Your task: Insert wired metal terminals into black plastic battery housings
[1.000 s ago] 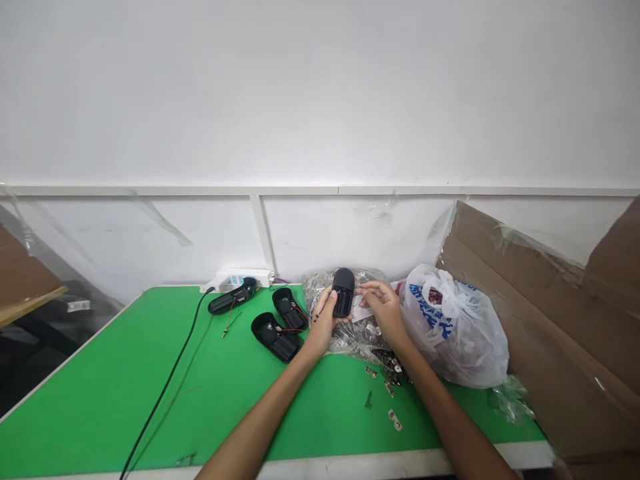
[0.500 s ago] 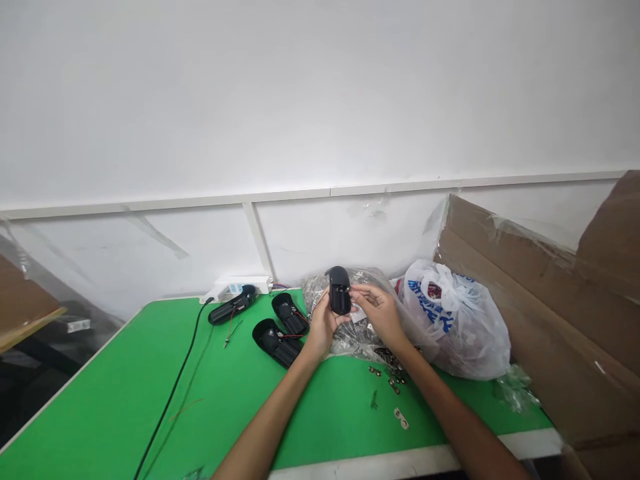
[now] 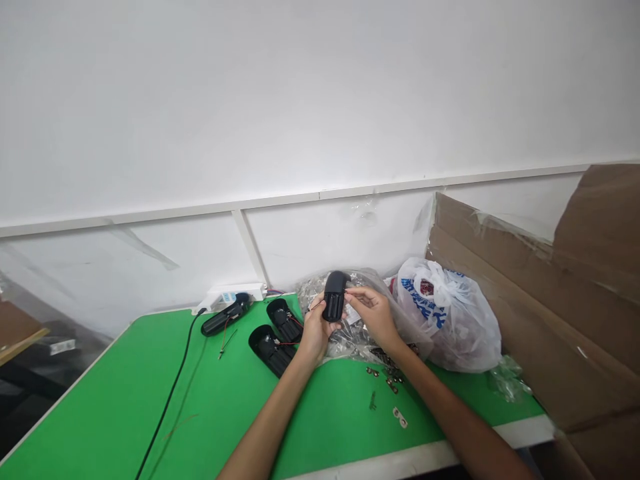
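One clear bag (image 3: 414, 329) of metal parts (image 3: 311, 287) lies behind one black case (image 3: 334, 297); one white bag (image 3: 465, 323) and cardboard (image 3: 500, 280) bound the right side. Left hand (image 3: 316, 332): fingers wrapped around the case. Right hand (image 3: 374, 313): fingertips nearly together at the case's right side; grip on any part cannot be told. Three other cases (image 3: 273, 350) lie left. Green tabletop (image 3: 120, 393) extends left to its pale edge.
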Demonstrator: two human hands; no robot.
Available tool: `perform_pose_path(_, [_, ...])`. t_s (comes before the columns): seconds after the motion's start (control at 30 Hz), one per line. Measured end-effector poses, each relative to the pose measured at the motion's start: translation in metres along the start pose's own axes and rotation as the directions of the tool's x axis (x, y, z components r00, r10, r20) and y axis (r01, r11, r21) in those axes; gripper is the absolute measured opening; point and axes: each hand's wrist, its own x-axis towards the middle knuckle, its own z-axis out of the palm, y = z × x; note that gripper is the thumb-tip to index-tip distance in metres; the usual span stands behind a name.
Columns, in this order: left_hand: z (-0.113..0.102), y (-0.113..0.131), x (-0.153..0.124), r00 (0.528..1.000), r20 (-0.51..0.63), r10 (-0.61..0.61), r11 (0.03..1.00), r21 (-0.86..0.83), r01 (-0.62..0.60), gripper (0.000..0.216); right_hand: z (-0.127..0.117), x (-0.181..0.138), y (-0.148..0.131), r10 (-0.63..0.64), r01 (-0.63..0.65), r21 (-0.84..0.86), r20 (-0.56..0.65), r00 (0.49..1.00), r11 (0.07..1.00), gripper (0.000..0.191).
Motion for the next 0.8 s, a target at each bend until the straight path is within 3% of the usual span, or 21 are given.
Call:
perform_pose_path(0.23, [-0.004, 0.0, 0.0, 0.996, 0.059, -0.072, 0.992, 0.104, 0.066, 0.037, 0.004, -0.005, -0.003, 0.039, -0.041, 0.027, 0.058, 0.998, 0.999, 0.026])
perform_pose_path(0.43, [-0.004, -0.006, -0.004, 0.989, 0.147, 0.016, 0.953, 0.296, -0.059, 0.056, 0.004, -0.005, -0.004, 0.038, -0.046, 0.069, 0.115, 0.993, 0.997, 0.032])
perform_pose_path(0.8, [-0.001, 0.005, -0.007, 0.97, 0.212, -0.117, 0.957, 0.284, 0.053, 0.068, 0.003, -0.002, -0.01, 0.088, -0.099, 0.105, 0.106, 0.99, 0.99, 0.04])
